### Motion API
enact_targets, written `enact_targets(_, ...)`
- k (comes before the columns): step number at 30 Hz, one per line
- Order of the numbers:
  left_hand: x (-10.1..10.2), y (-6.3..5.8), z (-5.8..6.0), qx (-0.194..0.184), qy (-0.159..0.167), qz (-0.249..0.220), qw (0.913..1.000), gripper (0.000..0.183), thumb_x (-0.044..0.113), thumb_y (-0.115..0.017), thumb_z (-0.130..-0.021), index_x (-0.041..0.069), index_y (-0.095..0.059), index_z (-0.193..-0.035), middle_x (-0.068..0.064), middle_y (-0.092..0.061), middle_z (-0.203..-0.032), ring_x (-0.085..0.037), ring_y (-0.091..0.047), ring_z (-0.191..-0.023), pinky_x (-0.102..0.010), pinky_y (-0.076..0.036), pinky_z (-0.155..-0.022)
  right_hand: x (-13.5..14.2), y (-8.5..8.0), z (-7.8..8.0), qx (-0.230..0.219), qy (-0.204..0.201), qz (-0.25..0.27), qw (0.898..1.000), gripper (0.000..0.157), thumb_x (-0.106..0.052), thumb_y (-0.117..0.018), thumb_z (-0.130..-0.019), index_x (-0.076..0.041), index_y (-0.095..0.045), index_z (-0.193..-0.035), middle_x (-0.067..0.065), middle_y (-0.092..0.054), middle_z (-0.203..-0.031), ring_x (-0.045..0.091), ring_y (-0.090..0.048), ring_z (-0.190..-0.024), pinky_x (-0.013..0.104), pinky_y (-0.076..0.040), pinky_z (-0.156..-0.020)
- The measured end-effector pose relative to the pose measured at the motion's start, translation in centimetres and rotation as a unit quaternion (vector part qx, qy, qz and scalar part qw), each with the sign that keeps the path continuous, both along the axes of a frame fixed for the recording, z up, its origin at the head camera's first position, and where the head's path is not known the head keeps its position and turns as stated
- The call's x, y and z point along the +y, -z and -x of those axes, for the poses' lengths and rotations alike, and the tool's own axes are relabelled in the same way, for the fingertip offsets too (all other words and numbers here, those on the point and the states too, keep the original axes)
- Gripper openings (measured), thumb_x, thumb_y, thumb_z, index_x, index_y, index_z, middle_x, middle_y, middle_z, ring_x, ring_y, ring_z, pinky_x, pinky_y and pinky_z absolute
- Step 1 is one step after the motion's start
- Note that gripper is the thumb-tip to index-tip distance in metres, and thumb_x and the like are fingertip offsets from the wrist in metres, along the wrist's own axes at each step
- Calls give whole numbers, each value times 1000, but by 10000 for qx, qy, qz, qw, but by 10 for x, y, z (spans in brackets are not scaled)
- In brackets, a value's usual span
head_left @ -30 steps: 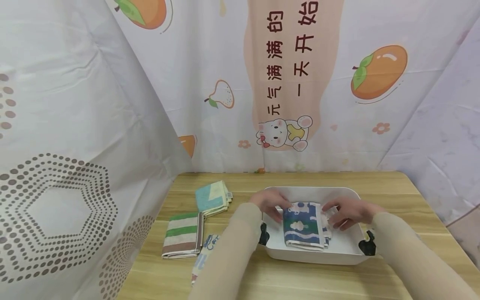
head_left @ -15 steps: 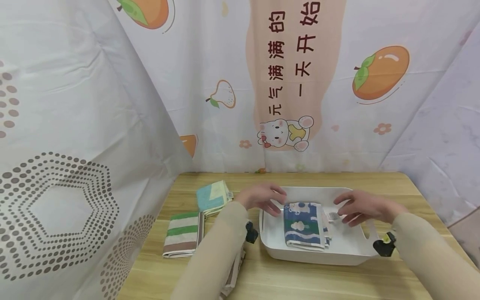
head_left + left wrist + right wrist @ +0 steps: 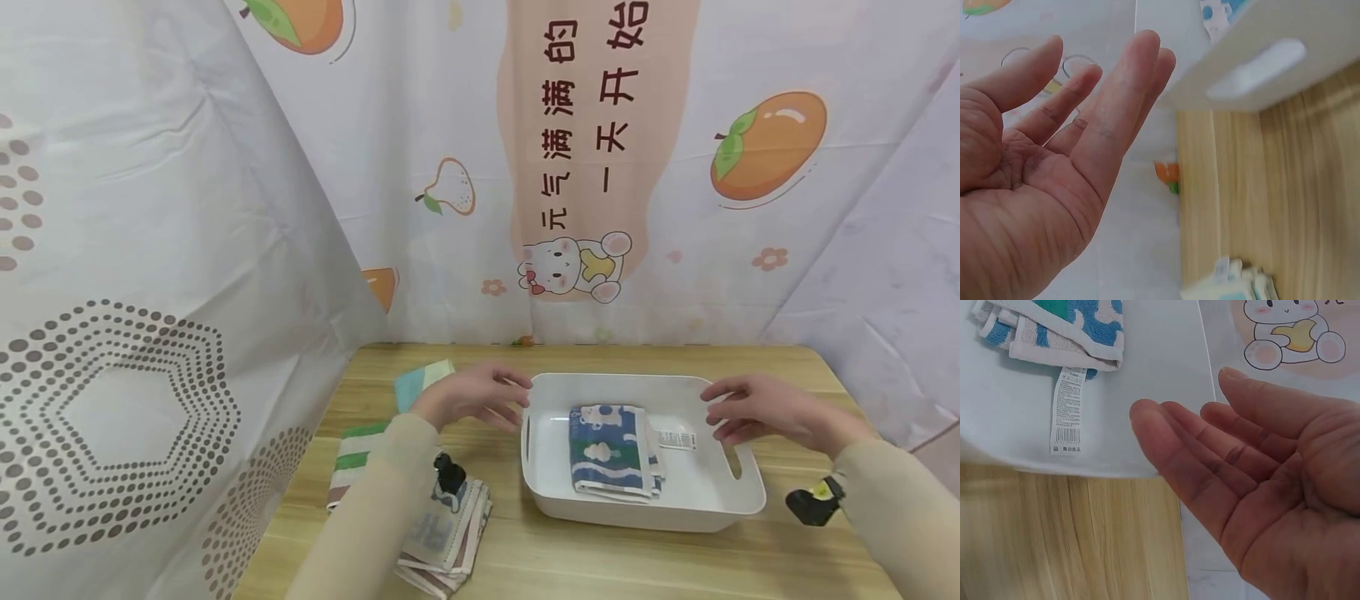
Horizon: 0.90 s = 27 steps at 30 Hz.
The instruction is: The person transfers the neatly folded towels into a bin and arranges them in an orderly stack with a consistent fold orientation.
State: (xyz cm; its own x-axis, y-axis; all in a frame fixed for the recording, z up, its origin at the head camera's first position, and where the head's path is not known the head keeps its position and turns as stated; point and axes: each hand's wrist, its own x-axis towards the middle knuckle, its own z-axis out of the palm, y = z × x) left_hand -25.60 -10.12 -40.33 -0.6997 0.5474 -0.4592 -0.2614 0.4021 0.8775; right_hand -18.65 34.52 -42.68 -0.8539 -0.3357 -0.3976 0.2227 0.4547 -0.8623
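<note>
One folded terry towel point(image 3: 606, 450) lies in a smooth tub point(image 3: 630, 514). Left hand point(image 3: 474, 394) and right hand point(image 3: 774, 407), loosely spread, have parted toward opposite edges.

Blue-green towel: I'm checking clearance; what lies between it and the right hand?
A barcode label and bare white tray floor, in the head view.

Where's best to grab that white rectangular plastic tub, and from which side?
Probably by both oblong handle slots in the short ends of the white plastic tub, one hand from each side: it stands upright, the slots are uncovered, and the left hand and right hand hover near those ends.
</note>
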Motion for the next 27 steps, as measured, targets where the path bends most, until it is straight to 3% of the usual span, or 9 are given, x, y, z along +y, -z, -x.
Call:
enact_targets(6, -28, 4, -6, -4, -76, -158, 9998, 40, 18, -71, -97, 3, -62, -133, -19, -65, -129, -34, -73, -98, -46, -62, -83, 15, 3, -2, 38, 16, 148, 9999, 59, -14, -57, -105, 24, -32, -142, 16, -69, -108, 27, -73, -94, 41, -62, -82)
enact_targets(12, -48, 8, -12, -41, -182, -201, 9996, 39, 15, -67, -100, 0, -60, -135, -16, -69, -118, -32, -73, -97, -49, -60, -85, 22, 6, -6, 42, 16, 364, 9993, 57, -12, -54, -106, 25, -29, -141, 16, -67, -104, 24, -73, -90, 40, -62, -81)
enact_targets(27, -77, 17, -23, -152, -394, -138, 9990, 47, 21, -70, -98, 1, -57, -139, -15, -70, -119, -34, -72, -103, -49, -60, -87, 32, 9, -9, 75, 41, 350, 9994, 52, -12, -54, -106, 24, -33, -137, 14, -67, -98, 21, -70, -82, 38, -62, -76)
